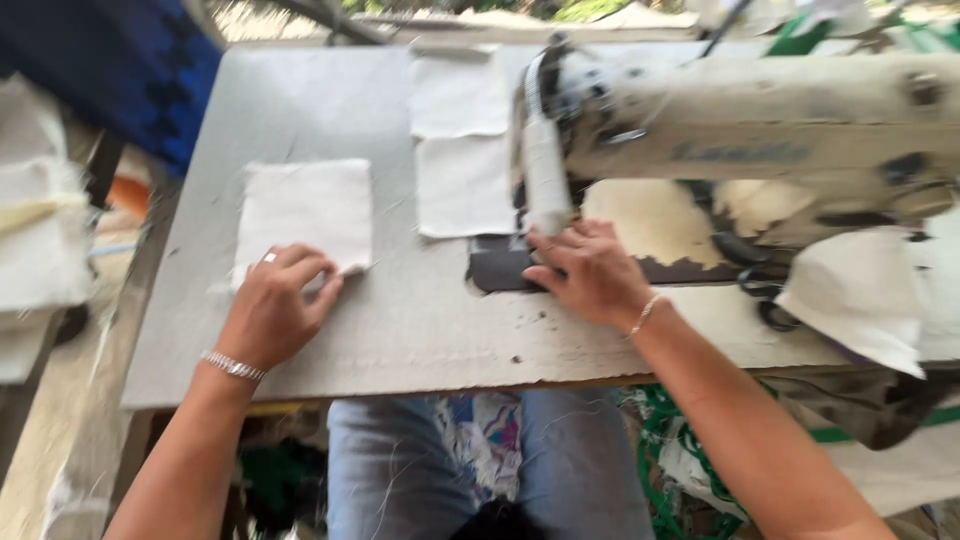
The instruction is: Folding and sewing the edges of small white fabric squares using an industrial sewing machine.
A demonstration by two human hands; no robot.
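Left grip: left hand (275, 305) curled, fingertips pinching the near edge of a white cloth square (305, 208).
Right grip: right hand (590, 272) spread flat, holding nothing, pressed on the dark plate (497, 268) beside the sewing machine (760, 125).
Cloth: lay flat on the grey table (420, 320).
Beyond: two more white pieces (462, 145) lay near the machine's head.

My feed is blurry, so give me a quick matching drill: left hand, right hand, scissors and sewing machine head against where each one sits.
Things:
1. left hand
2. right hand
3. scissors
4. sewing machine head

Places:
A. lying on the table under the machine arm, right of the hands
B. on the lower corner of a white fabric square
C. above the table's right half
D. flat beside the needle area, on the dark plate

Pairs: 1-B, 2-D, 3-A, 4-C
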